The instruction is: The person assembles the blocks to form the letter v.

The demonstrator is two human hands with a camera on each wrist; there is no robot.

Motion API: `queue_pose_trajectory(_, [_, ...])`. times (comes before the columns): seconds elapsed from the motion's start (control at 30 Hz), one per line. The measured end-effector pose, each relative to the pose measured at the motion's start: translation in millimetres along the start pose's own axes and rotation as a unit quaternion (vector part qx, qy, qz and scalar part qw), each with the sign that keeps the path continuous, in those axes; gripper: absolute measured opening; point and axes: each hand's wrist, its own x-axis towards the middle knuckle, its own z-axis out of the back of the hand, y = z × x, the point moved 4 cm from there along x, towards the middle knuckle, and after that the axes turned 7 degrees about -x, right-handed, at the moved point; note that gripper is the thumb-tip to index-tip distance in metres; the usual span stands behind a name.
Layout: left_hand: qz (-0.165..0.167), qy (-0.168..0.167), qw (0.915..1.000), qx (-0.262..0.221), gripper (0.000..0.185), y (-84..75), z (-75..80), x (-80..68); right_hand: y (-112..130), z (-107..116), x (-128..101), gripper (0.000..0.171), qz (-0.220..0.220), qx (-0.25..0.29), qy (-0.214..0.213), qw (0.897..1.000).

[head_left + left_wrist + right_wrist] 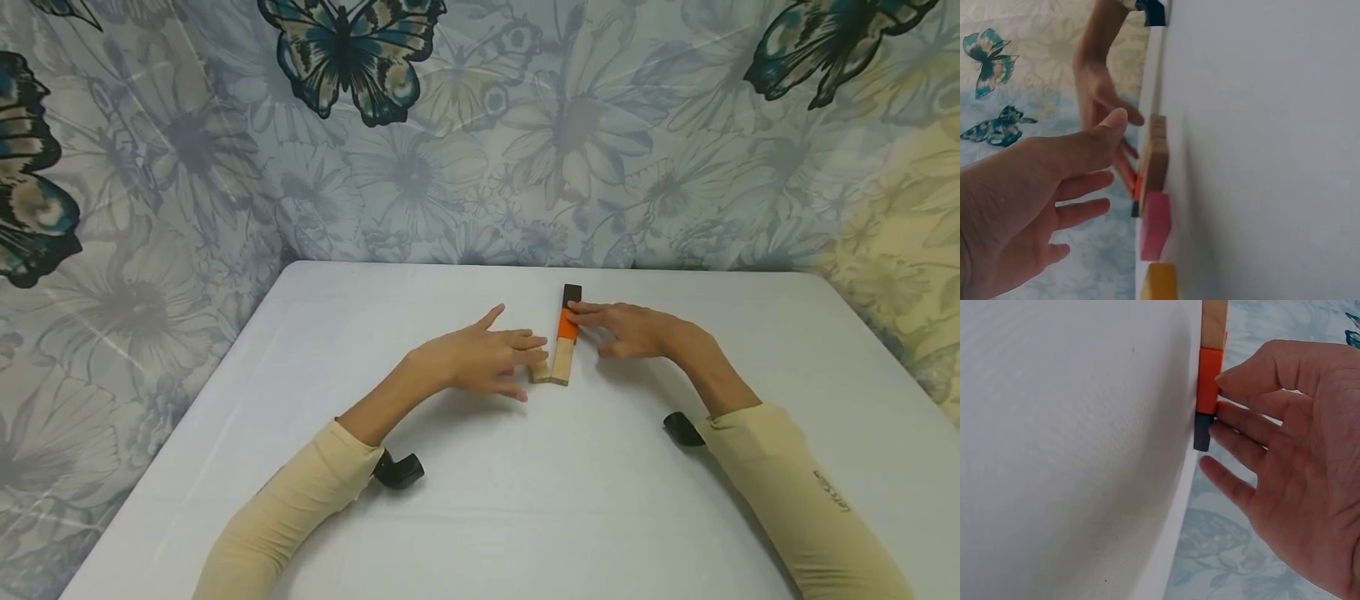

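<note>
Backdrop: floral sheet with large teal butterflies, hung behind and beside the work area.
Desk: white, matte surface; both forearms in cream sleeves reach over it.
Block row: dark block, orange block and plain wood block lie end to end in one line, directly between the two hands.
Second wood block: short piece, touching the near end of the row on the left hand's side, just under its fingertips.
Left hand: fingers straight and spread, tips at the short wood block; it grips nothing.
Right hand: fingers extended, tips resting against the orange block and the dark block from the side; no pinch visible.
Loose blocks: pink block and yellow block, seen only from the left wrist, lying beside the left hand.
Progress, as judged: three blocks sit aligned; the short wood block appears only partly squared up, and the pink and yellow blocks are not yet joined.
</note>
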Motion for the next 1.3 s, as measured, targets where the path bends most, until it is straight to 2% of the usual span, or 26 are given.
queue_pose_trajectory(0.2, [0.052,-0.043,0.9977,-0.013,0.063,27.3,12.0,-12.9,0.7,-0.5,0.6,0.065,-0.011,-0.006,0.004,1.000])
queue_pose_trajectory(0.3, [0.084,-0.046,0.9950,-0.030,0.061,41.6,8.5,-15.6,1.3,-0.8,1.1,0.065,-0.012,-0.009,0.003,1.000])
queue_pose_trajectory(0.4, [0.100,-0.038,0.9924,-0.061,0.060,49.7,-0.6,-12.6,1.1,-1.6,1.7,0.066,-0.014,-0.009,0.003,1.000])
queue_pose_trajectory(0.57, [0.084,-0.020,0.9926,-0.085,0.062,49.8,-15.6,-4.3,0.9,-3.5,3.5,0.067,-0.019,-0.006,0.011,1.000])
queue_pose_trajectory(0.83, [0.037,-0.067,0.9940,-0.077,0.047,45.6,-15.8,-0.1,0.7,-3.0,2.9,0.067,-0.017,-0.012,0.011,1.000])
queue_pose_trajectory(0.93, [0.042,-0.088,0.9925,-0.075,0.045,46.5,-10.3,-2.2,2.3,-2.4,3.6,0.068,-0.012,-0.013,0.008,1.000])
queue_pose_trajectory(1.07, [0.067,-0.112,0.9894,-0.063,0.043,51.0,-0.7,-5.6,3.3,-1.8,3.6,0.067,-0.016,-0.015,0.009,1.000])
queue_pose_trajectory(1.3, [0.081,-0.119,0.9854,-0.091,0.049,60.3,11.1,-0.5,5.3,-1.9,3.4,0.066,-0.013,-0.018,0.007,1.000])
